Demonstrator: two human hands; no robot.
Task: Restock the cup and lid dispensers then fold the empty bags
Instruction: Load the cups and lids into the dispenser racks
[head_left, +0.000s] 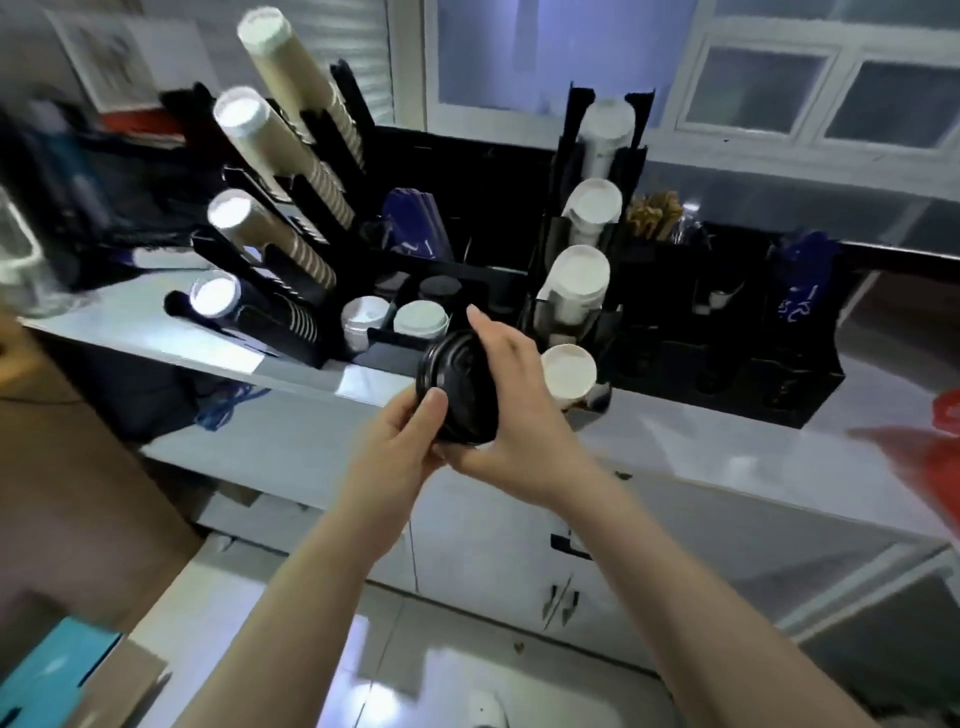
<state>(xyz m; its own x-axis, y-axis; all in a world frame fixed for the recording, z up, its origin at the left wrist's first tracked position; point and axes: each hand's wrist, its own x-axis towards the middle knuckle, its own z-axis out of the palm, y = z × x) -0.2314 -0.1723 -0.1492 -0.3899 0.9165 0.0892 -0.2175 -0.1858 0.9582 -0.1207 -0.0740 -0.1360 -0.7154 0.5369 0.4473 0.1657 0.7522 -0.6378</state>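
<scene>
Obs: I hold a stack of black lids (457, 395) in both hands, out in front of the counter (727, 441), above its front edge. My left hand (400, 441) grips the near end of the stack, thumb curled over the rim. My right hand (511, 410) wraps the far side, index finger extended up past the top edge. I judge the 2-hand hold keeps the nested lids squared so they do not fan apart.

Just beyond my hands sits the black lid dispenser (415, 306), with 2 stacks of white lids (421, 318) in its front wells and dark wells behind them. I judge the black stack is headed for 1 of those; which well, I cannot tell.

Up and left of my left hand, 4 slanted cup columns (291, 156) look well filled. Beyond my right hand, white cups (576, 280) fill a 2nd rack.

Far right of my right hand, something red (930, 452), blurred; possibly a bag. Folding not yet begun.
</scene>
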